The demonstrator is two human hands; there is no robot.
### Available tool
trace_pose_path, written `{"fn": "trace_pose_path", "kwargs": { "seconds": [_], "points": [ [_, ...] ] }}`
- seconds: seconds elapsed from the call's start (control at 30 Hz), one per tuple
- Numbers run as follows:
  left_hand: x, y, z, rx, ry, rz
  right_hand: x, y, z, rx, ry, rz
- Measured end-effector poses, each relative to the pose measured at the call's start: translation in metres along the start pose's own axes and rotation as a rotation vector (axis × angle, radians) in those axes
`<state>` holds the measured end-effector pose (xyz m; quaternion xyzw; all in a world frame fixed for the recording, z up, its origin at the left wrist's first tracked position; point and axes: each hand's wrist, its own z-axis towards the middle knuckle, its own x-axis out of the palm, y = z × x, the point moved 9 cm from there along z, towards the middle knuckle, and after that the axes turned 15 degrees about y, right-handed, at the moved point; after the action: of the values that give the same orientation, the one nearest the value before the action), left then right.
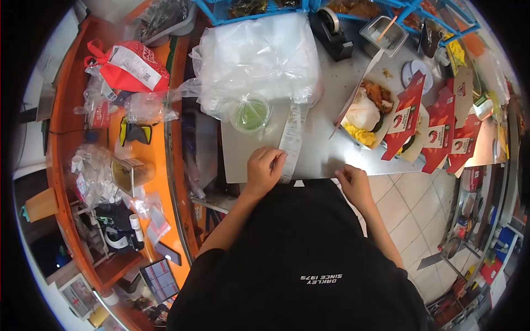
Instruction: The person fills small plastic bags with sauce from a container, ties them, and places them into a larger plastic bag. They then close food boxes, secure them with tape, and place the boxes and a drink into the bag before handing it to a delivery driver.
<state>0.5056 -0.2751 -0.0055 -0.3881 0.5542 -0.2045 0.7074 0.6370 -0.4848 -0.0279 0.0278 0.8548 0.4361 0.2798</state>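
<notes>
My left hand (266, 170) is closed at the table's front edge, its curled fingers against the left side of a long printed receipt (293, 135). Whether they pinch the paper or something else is hidden. To the right, my right hand (354, 185) hangs at the same edge, loosely closed, with nothing visible in it. Beyond my left hand sits a round tub of green contents (250, 115) under clear plastic. An open box of food (361, 115) with rice, fried pieces and yellow shreds lies beyond my right hand.
A stack of clear plastic bags (259, 52) lies at the back, beside a black tape dispenser (334, 38) and a metal container (385, 36). Several red-and-white cartons (436, 135) stand right. On the orange shelf (157, 182) at left is a red bag (135, 69).
</notes>
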Motion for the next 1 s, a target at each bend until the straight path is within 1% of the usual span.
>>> {"fn": "trace_pose_path", "kwargs": {
  "seconds": [0.07, 0.13, 0.17, 0.23, 0.27, 0.33, 0.37, 0.43, 0.5, 0.57, 0.6, 0.63, 0.67, 0.7, 0.73, 0.77, 0.8, 0.87, 0.9, 0.97, 1.0],
  "points": [
    [0.002, 0.008, -0.006, -0.016, 0.059, 0.027, 0.000, 0.002, 0.004, -0.011, -0.018, -0.022],
    [-0.005, 0.002, -0.011, 0.092, -0.015, 0.138, 0.001, 0.007, 0.009, -0.001, -0.037, -0.043],
    [-0.004, 0.006, -0.012, 0.085, 0.004, 0.140, 0.006, 0.001, 0.014, 0.011, -0.032, -0.027],
    [-0.006, 0.017, -0.014, 0.028, 0.005, 0.098, 0.002, 0.009, 0.016, -0.167, -0.175, -0.098],
    [-0.005, 0.021, -0.016, 0.021, 0.018, 0.095, 0.004, 0.006, 0.019, -0.121, -0.138, -0.069],
    [-0.011, 0.039, -0.020, -0.060, -0.021, -0.009, 0.007, -0.002, 0.022, -0.094, -0.130, -0.042],
    [-0.012, 0.042, -0.021, -0.065, -0.009, -0.011, 0.009, -0.006, 0.023, -0.079, -0.126, -0.019],
    [-0.027, 0.048, -0.027, -0.048, -0.116, -0.009, 0.009, -0.005, 0.025, -0.090, -0.166, -0.055],
    [-0.033, 0.058, -0.031, -0.039, -0.124, -0.002, 0.008, -0.005, 0.026, -0.096, -0.206, -0.091],
    [-0.048, 0.073, -0.039, -0.128, -0.216, -0.014, 0.007, -0.002, 0.025, -0.119, -0.283, -0.199],
    [-0.053, 0.072, -0.032, -0.131, -0.202, -0.016, 0.008, -0.003, 0.024, -0.138, -0.346, -0.220],
    [-0.067, 0.068, -0.028, -0.074, -0.292, -0.027, 0.011, -0.006, 0.025, -0.125, -0.347, -0.215],
    [-0.081, 0.060, -0.022, -0.019, -0.383, -0.038, 0.010, -0.004, 0.023, -0.170, -0.399, -0.215],
    [-0.088, 0.053, -0.010, -0.025, -0.372, -0.040, 0.009, -0.002, 0.020, -0.217, -0.449, -0.216],
    [-0.093, 0.040, 0.006, -0.018, -0.319, 0.037, 0.009, 0.000, 0.019, -0.254, -0.474, -0.221],
    [-0.096, 0.029, 0.022, -0.008, -0.265, 0.113, 0.012, -0.002, 0.021, -0.244, -0.470, -0.219],
    [-0.096, 0.026, 0.035, -0.012, -0.258, 0.110, 0.011, -0.002, 0.020, -0.263, -0.510, -0.238],
    [-0.087, 0.030, 0.057, -0.018, -0.221, -0.175, 0.012, -0.001, 0.019, -0.274, -0.584, -0.283],
    [-0.087, 0.028, 0.061, -0.022, -0.213, -0.179, 0.014, -0.002, 0.022, -0.264, -0.582, -0.282],
    [-0.072, 0.019, 0.071, -0.104, -0.022, 0.370, 0.015, 0.001, 0.018, -0.294, -0.665, -0.352],
    [-0.071, 0.019, 0.072, -0.105, -0.015, 0.368, 0.017, -0.002, 0.018, -0.279, -0.658, -0.375]
  ]
}}
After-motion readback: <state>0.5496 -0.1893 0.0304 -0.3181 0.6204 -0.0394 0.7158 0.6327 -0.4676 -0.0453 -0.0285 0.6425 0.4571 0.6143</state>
